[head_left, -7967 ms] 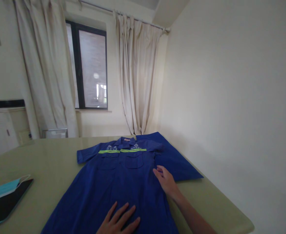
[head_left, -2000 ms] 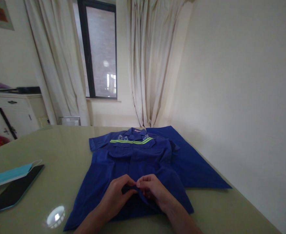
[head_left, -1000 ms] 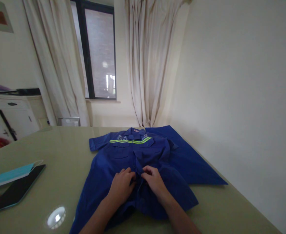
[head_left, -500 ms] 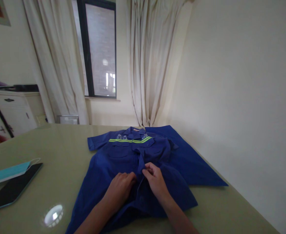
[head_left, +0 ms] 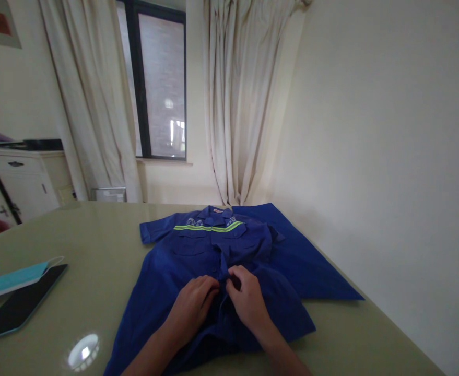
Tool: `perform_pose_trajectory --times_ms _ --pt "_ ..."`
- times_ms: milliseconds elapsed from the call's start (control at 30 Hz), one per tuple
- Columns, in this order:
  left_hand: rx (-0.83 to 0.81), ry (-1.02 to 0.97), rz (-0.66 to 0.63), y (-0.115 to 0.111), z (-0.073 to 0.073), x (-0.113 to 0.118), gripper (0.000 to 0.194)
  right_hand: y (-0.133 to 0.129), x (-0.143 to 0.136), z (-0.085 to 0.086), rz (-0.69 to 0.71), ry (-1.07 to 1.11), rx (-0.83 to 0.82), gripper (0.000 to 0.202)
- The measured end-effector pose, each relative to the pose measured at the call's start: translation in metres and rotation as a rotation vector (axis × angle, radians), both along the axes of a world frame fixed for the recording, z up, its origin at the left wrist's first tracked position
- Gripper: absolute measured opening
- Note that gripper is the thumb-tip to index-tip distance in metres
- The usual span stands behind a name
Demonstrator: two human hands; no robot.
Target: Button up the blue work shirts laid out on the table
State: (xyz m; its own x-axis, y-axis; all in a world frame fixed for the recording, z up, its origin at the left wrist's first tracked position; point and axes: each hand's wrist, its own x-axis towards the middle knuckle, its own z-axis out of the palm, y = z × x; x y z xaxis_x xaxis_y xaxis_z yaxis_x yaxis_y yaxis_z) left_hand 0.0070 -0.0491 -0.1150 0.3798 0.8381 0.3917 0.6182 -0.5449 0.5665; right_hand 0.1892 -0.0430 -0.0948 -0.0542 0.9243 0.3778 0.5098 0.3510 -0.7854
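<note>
A dark blue short-sleeved work shirt (head_left: pixel 192 245) lies front up on the table, collar at the far end, with a yellow-green reflective stripe across its chest. At the lower front placket, my left hand (head_left: pixel 196 300) has its fingers curled on the cloth and closed on the shirt. My right hand (head_left: pixel 245 295), thumb and forefinger pinched together, grips the raised edge of the placket just beside it. Whatever button lies between the fingertips is hidden.
A flat blue cloth (head_left: pixel 307 261) lies partly beneath the shirt, toward the wall. On the left of the green table (head_left: pixel 107 235) are a light blue face mask (head_left: pixel 13 279) and a black tablet-like slab (head_left: pixel 25 308). Curtains (head_left: pixel 237 104) hang beyond the far edge.
My right hand has come slightly down and in toward my left hand, with its fingers more bent. The left hand's fingers have shifted a little at the placket. The shirt stays put.
</note>
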Motion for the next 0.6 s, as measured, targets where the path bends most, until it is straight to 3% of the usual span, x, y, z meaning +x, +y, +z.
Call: perform_pose_trajectory --times_ms 167,367,600 --pt "-0.07 -0.084 0.018 0.002 0.0 0.001 0.017 -0.002 -0.004 -0.003 -0.017 -0.095 -0.017 0.008" --pt "0.011 -0.065 0.064 0.0 -0.003 0.004 0.014 -0.002 -0.002 0.0 -0.068 -0.125 0.003 0.012" --pt "0.017 -0.039 0.051 0.0 -0.011 0.004 0.015 -0.003 -0.002 -0.003 0.093 -0.095 -0.034 0.02"
